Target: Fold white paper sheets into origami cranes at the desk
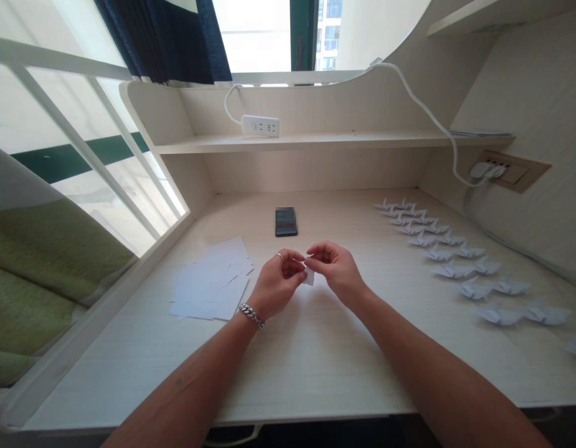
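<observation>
Close together, the left hand (279, 281) and right hand (337, 269) pinch a small white paper (310, 277) above the desk (311, 367), between loose sheets (206, 283) and rows of paper cranes (451, 270)

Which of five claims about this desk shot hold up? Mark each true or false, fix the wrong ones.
1. The left hand and right hand meet at a small piece of white paper. True.
2. The loose sheets lie to the right of both hands. False: they lie to the left.
3. Folded paper birds stand along the right side of the desk. True.
4. The power strip is on the desk surface. False: it is on the shelf above.
5. A dark rectangular object lies beyond the hands. True.
</observation>
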The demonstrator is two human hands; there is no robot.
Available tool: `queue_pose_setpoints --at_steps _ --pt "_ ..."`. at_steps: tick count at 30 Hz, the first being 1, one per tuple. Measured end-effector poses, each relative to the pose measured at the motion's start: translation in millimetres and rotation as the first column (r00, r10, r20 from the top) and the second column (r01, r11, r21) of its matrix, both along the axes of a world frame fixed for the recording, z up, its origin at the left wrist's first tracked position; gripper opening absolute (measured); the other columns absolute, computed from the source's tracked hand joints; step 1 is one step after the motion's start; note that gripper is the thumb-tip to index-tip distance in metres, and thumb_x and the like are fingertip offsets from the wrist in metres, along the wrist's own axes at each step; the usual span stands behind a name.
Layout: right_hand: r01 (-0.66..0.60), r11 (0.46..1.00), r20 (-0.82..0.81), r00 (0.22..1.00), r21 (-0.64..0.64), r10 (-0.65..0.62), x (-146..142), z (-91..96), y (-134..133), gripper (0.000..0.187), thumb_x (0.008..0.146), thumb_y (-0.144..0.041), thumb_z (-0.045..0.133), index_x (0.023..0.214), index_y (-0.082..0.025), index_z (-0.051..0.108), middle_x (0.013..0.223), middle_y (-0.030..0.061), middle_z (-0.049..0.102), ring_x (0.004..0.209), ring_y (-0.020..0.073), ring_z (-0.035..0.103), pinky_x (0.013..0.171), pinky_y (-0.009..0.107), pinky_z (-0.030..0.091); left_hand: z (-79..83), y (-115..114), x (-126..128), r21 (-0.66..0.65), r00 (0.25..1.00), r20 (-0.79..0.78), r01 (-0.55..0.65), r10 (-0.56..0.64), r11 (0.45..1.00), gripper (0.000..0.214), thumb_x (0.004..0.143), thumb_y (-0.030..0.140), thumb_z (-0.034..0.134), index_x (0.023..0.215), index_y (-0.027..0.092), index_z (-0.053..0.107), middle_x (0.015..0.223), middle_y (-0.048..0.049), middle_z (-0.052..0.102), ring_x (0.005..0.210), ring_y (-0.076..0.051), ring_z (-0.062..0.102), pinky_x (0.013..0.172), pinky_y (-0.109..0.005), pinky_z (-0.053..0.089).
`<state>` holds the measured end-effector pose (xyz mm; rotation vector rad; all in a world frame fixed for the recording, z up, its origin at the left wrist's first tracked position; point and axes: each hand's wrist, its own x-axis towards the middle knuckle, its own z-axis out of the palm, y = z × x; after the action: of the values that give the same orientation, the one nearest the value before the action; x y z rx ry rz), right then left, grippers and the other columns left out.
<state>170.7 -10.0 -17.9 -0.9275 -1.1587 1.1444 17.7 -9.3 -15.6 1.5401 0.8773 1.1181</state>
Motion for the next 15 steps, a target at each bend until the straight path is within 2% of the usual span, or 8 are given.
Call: queue_pose_setpoints --at_steps 2,5,9,12,15 --pt "-0.013 1.0 -0.023 1.0 -0.028 0.012 -0.3 0.4 -0.3 0.036 0.062 -0.038 0.08 0.087 -0.018 0.064 0.07 0.0011 0.066 0.067 0.016 0.062 0.067 0.032 0.05 -1.0 1.3 -0.2 -0.001 1.0 0.013 -0.013 0.013 1.0 0.024 0.073 0.017 0.07 0.093 0.016 0.057 0.075 -0.0013 0.065 0.073 -0.014 0.065 0.071 -0.029 0.053" --pt "-0.096 0.987 -0.022 0.995 -0.125 0.094 -1.4 1.1 -1.5 0.044 0.062 -0.041 0.08 0.095 -0.018 0.064 0.078 0.0036 0.069 0.072 0.0171 0.064 0.068 0.033 0.051 -1.9 4.3 -2.0 -0.003 0.996 0.037 -0.077 0.077 0.997 0.027 0.072 0.02 0.072 0.094 0.016 0.057 0.076 -0.0015 0.066 0.072 -0.014 0.065 0.07 -0.028 0.052" --pt "-0.146 0.979 0.055 0.986 -0.145 0.156 -2.1 -0.5 -1.7 0.037 0.059 -0.041 0.082 0.08 -0.015 0.066 0.073 0.0034 0.067 0.067 0.015 0.062 0.067 0.032 0.051 0.3 6.3 -3.9 -0.083 0.985 0.094 -0.137 0.144 0.987 0.032 0.067 0.02 0.075 0.094 0.014 0.061 0.077 -0.0022 0.066 0.072 -0.014 0.064 0.069 -0.028 0.052" --pt "-0.128 0.984 0.103 0.985 -0.124 0.141 -0.9 -1.9 -1.2 0.035 0.06 -0.042 0.08 0.075 -0.015 0.066 0.065 0.0026 0.066 0.062 0.0147 0.061 0.063 0.031 0.051 2.8 5.7 -3.5 -0.129 0.988 0.102 -0.102 0.115 0.986 0.029 0.067 0.025 0.076 0.09 0.012 0.065 0.078 -0.0052 0.069 0.071 -0.015 0.065 0.069 -0.03 0.052" --pt "-0.139 0.986 0.188 0.97 -0.096 0.155 0.6 -2.7 -1.7 0.03 0.064 -0.04 0.078 0.074 -0.014 0.067 0.064 0.0036 0.066 0.06 0.0153 0.061 0.06 0.031 0.05 4.4 5.2 -3.4 -0.101 0.996 0.061 -0.057 0.064 0.993 0.024 0.07 0.031 0.076 0.081 0.011 0.067 0.071 -0.0056 0.07 0.066 -0.015 0.064 0.065 -0.029 0.051"
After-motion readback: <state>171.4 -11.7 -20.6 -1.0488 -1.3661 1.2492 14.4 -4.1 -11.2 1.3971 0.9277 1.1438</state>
